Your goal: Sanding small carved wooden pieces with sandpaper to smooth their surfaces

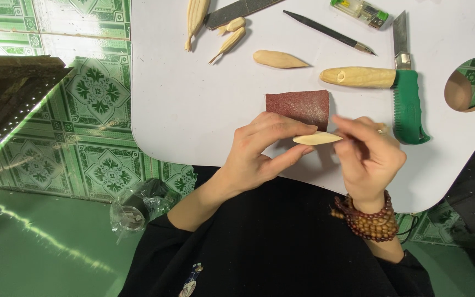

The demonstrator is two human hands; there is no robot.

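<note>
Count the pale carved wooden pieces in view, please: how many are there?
6. One in both hands; one beside the green knife; one mid-table; one long and two small at the top. More may lie beyond the frame.

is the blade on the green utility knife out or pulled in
Out. The green utility knife lies on the white table with its grey blade extending past the handle.

Person, seen from above: black long-sleeved garment, loose and matte, both sleeves pushed up to leave the forearms bare. Left hand (259, 151) bare, no jewellery visible. Right hand (366, 157) bare, with a ring on one finger; its wrist carries a bracelet of brown wooden beads (370, 220), wound in several rows. A small pale and blue marking sits on the garment's lower front.
</note>
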